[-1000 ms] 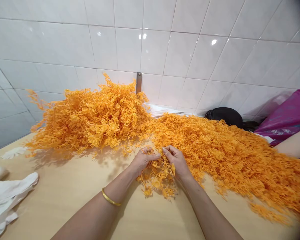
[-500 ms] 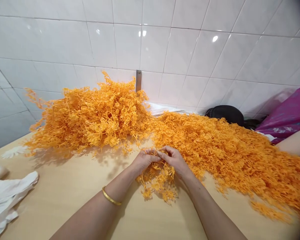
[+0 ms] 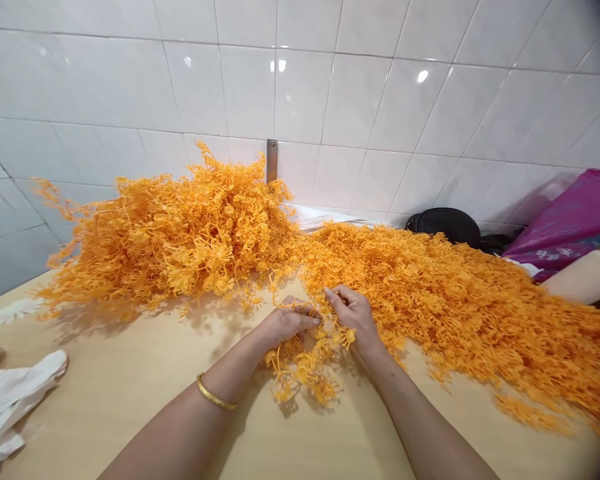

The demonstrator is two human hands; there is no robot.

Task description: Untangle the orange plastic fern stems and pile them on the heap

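Between my two hands hangs a sprig of orange artificial flowers (image 3: 307,373), its frilly blossoms drooping toward the tabletop. My left hand (image 3: 287,321), with a gold bangle on the wrist, is closed on the sprig's thin stem. My right hand (image 3: 355,313) is slightly apart from it, thumb and fingertips pinched together at another part of the sprig; the exact piece in the pinch is too small to make out. Behind the left hand rises a tall heap of orange artificial flowers (image 3: 195,233). A lower, wider pile of orange strands (image 3: 445,307) spreads behind and right of my right hand.
White gloves (image 3: 20,393) lie at the left edge of the wooden table (image 3: 145,380). A metal strip (image 3: 272,160) stands against the tiled wall (image 3: 305,93). At the back right are a black case (image 3: 445,225) and a purple bag (image 3: 575,213).
My hands, close together before, have separated a little; the right has drawn away to the right. The hanging sprig has shifted slightly left. The whole view has moved a little.
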